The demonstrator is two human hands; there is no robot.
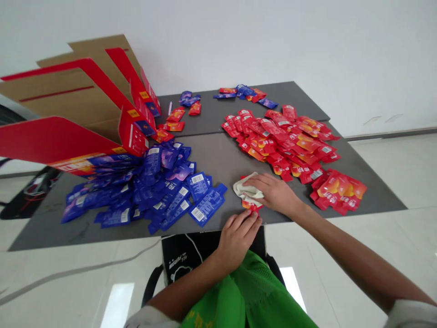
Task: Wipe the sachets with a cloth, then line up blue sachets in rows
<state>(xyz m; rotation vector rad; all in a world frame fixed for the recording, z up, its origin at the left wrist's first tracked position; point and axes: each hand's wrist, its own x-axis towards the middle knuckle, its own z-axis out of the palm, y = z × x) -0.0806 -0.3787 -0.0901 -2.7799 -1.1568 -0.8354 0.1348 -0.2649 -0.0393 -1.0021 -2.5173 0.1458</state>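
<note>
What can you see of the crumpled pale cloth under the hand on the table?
The cloth is a small, cream-coloured piece of soft-looking fabric, bunched into loose folds, with no hem or label visible. It lies crumpled on the grey tabletop near the table's edge closest to the camera. A red sachet shows from beneath its lower edge. The right hand rests on its right side, with the fingers lying across the top of the fabric.

red cardboard cartons (51,141) lean over a grey table (218,155).
</note>
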